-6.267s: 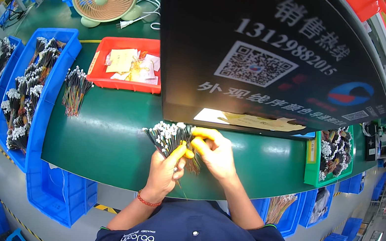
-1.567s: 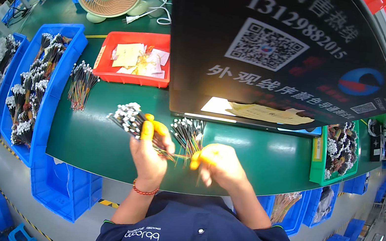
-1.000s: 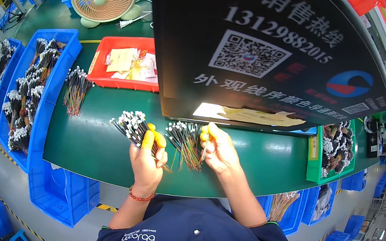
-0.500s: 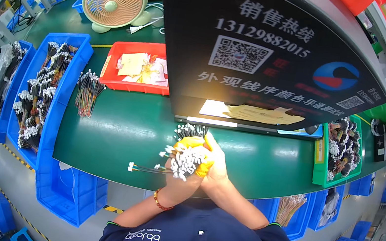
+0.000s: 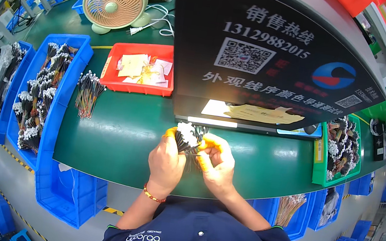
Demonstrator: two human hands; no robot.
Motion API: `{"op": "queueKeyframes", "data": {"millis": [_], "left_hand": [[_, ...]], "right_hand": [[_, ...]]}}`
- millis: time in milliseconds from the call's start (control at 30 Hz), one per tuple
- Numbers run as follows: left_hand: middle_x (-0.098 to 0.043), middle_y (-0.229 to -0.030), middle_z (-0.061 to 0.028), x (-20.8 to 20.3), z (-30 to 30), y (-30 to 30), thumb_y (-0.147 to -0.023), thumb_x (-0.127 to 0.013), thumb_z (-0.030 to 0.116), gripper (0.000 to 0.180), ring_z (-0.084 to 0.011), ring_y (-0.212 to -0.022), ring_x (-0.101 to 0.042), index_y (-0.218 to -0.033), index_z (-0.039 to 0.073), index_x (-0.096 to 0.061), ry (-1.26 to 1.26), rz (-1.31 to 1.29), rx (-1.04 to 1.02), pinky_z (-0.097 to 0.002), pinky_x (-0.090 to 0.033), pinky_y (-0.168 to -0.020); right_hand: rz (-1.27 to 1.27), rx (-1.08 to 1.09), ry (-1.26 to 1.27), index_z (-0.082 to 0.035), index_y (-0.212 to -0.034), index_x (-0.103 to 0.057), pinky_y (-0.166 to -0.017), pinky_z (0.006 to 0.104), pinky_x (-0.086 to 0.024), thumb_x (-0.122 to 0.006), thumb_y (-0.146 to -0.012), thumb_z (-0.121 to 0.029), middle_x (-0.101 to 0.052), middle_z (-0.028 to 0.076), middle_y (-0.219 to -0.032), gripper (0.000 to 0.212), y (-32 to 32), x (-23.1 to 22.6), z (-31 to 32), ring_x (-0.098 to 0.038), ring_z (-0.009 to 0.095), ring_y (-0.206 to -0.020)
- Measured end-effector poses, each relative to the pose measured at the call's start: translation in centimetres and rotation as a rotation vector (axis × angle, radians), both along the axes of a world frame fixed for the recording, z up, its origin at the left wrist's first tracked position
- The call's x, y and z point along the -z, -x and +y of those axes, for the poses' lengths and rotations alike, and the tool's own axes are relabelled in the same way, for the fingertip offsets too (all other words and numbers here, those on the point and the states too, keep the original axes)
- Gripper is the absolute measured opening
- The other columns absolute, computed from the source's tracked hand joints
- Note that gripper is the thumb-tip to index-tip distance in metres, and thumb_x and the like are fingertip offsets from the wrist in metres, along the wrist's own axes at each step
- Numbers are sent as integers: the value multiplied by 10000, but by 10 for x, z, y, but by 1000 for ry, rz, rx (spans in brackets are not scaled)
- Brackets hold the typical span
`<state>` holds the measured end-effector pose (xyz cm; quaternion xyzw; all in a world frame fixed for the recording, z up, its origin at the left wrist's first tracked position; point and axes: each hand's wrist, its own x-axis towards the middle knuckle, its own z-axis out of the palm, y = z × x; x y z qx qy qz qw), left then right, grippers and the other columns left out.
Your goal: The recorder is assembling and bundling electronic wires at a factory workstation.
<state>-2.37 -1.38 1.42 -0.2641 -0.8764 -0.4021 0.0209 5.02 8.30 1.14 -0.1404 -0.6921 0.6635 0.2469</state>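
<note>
A bundle of dark cable harnesses with white connectors stands between my hands, just below the black machine, with its connector ends pointing away from me. My left hand is closed around the left side of the bundle. My right hand is at the bundle's right side, thumb and fingers pinched on thin dark wires there; how many wires is too small to tell. Yellow covers sit on some fingertips of both hands. The lower wire ends are mostly hidden between the hands.
A large black machine overhangs the green table. Loose harnesses lie beside a long blue bin of more harnesses. A red tray with papers, a fan and a green bin of harnesses stand around.
My hands were together with the connectors facing toward me; now they are apart and the bundle is turned with its connectors away. My right hand has shifted to the bundle's right side.
</note>
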Motion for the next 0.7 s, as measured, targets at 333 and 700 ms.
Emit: {"op": "queueKeyframes", "data": {"millis": [333, 700], "left_hand": [[-552, -738, -175, 2, 2, -9, -670, -586, 44, 335, -330, -635, -555, -977, -15, -464, -146, -232, 128, -384, -443, -554], [-545, -698, -79, 6, -15, -54, -813, -546, 143, 206, -243, -746, -577, -959, 8, -492, -934, -1772, 407, -321, -470, -685]], "right_hand": [[34, -120, 275, 14, -1006, -519, -442, 172, -355, -540, -790, -15, -552, 61, -768, 219, 6, -33, 11, -444, 59, -523], [-141, -278, 104, -9, -1020, -524, -768, 263, -409, -535, -802, -160, -525, 64, -947, 265, -9, -30, 41, -498, 138, -890]]}}
